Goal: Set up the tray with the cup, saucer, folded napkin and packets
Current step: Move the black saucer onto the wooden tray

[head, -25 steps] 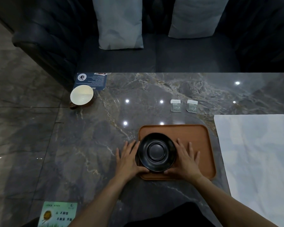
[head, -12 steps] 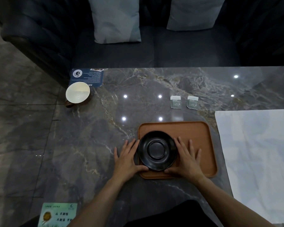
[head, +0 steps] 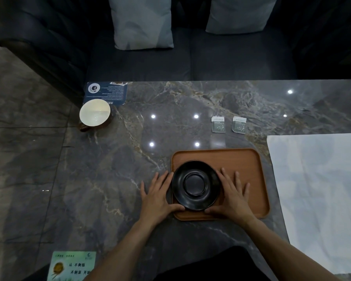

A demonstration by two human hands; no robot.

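A polished grey marble-look tabletop [head: 130,159] is seen, glossy enough for ceiling lights to be mirrored in it. At 5 o'clock a rounded rectangular brown tray [head: 241,161] with a matt, wood-like grain is shown. A round black saucer [head: 196,185] with a smooth, slightly glossy glaze is carried on it. At 3 o'clock a pale white cloth napkin [head: 316,179] appears soft and matt. Two small paper packets [head: 228,124] are seen at 1 o'clock, and a glossy cream-lined cup [head: 94,115] at 10 o'clock.

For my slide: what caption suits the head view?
Both hands steady a black saucer on the wooden tray.
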